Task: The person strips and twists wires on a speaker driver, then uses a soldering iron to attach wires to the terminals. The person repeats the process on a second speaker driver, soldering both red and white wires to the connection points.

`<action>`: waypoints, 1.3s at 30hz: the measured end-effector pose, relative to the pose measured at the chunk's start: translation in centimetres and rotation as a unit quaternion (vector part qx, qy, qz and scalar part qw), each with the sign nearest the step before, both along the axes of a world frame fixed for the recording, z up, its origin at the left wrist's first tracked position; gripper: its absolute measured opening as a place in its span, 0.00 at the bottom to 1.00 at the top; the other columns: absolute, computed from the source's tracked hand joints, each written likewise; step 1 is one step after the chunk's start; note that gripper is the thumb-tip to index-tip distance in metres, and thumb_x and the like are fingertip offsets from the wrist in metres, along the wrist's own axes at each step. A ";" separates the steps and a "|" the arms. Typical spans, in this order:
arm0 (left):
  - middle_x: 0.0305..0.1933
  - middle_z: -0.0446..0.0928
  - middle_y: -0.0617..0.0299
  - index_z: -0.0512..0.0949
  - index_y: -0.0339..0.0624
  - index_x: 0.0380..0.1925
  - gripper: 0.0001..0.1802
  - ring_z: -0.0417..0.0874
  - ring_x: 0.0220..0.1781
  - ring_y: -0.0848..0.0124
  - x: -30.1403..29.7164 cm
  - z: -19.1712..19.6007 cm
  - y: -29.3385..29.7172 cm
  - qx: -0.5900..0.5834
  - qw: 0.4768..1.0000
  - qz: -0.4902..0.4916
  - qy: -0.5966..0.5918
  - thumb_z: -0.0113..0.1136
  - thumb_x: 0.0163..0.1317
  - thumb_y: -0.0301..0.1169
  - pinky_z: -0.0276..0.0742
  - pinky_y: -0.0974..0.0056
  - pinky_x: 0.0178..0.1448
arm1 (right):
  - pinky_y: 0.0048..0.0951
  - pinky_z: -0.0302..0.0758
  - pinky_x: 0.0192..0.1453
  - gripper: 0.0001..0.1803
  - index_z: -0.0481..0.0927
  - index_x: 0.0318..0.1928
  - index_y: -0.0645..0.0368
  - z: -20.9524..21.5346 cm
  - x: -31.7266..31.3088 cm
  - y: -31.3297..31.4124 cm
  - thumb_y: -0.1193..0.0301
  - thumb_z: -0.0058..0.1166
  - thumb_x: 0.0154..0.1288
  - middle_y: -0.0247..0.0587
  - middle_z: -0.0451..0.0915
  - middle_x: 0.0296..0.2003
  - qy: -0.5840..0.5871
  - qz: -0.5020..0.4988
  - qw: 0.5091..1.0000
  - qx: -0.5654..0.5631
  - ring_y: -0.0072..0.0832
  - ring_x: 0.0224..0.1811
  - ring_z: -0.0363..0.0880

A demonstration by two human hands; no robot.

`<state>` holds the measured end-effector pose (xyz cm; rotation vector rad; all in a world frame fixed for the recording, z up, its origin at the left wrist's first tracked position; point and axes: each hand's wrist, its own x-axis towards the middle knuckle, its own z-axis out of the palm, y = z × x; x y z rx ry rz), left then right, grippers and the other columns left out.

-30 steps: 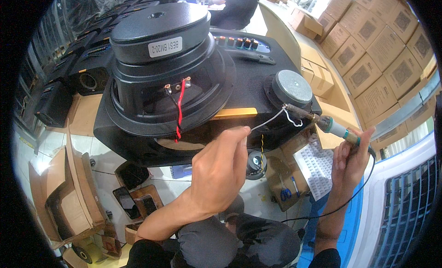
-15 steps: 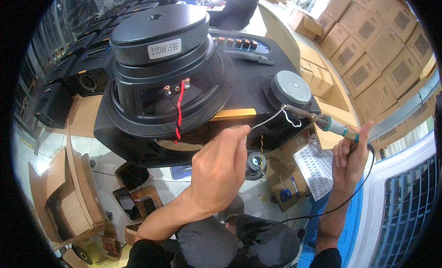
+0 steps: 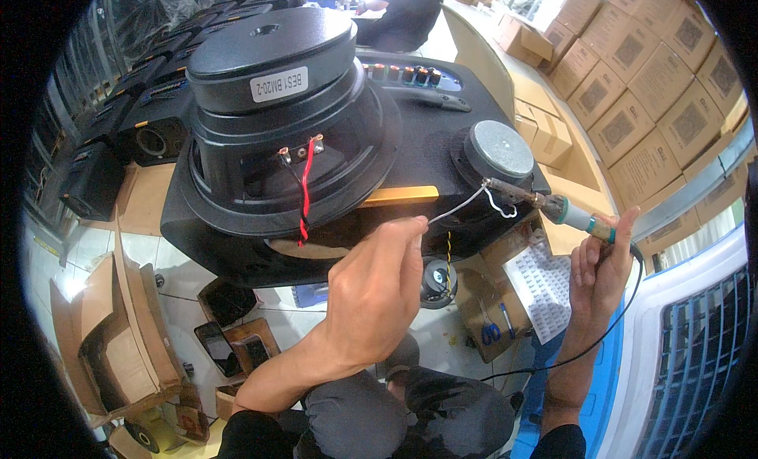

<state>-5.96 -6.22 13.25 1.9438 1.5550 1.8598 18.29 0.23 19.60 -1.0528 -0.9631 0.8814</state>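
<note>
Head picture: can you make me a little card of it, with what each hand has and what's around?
Left hand: pinches a thin grey wire
Right hand: holds a soldering iron, tip at the edge of the small speaker
Big speaker: magnet up, over the black cabinet
Hanging from it: red and black wires
Beside it: orange bar
Lower down: blue scissors
Far right: stacked brown boxes
</note>
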 end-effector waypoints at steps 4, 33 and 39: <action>0.35 0.81 0.45 0.76 0.31 0.43 0.11 0.86 0.35 0.51 0.0 0.0 0.0 -0.002 1.000 0.002 0.001 0.60 0.60 0.15 0.81 0.56 0.40 | 0.22 0.53 0.07 0.35 0.79 0.37 0.67 0.1 0.1 0.0 0.41 0.45 0.73 0.31 0.61 0.10 -0.007 0.003 1.000 -0.001 0.18 0.04 0.54; 0.37 0.82 0.44 0.76 0.30 0.43 0.11 0.86 0.36 0.51 -0.1 0.1 -0.1 -0.001 1.000 -0.012 -0.004 0.61 0.60 0.14 0.81 0.57 0.41 | 0.20 0.53 0.06 0.34 0.80 0.35 0.65 0.6 -0.3 0.0 0.41 0.48 0.72 0.30 0.60 0.10 -0.008 -0.011 1.000 -0.013 0.17 0.04 0.54; 0.37 0.83 0.47 0.76 0.31 0.44 0.10 0.86 0.34 0.56 -0.1 0.0 -0.1 -0.004 1.000 -0.007 -0.005 0.60 0.62 0.16 0.81 0.60 0.38 | 0.20 0.53 0.06 0.34 0.79 0.35 0.64 0.7 -0.3 0.1 0.41 0.48 0.72 0.30 0.60 0.10 -0.014 -0.014 1.000 -0.016 0.17 0.04 0.54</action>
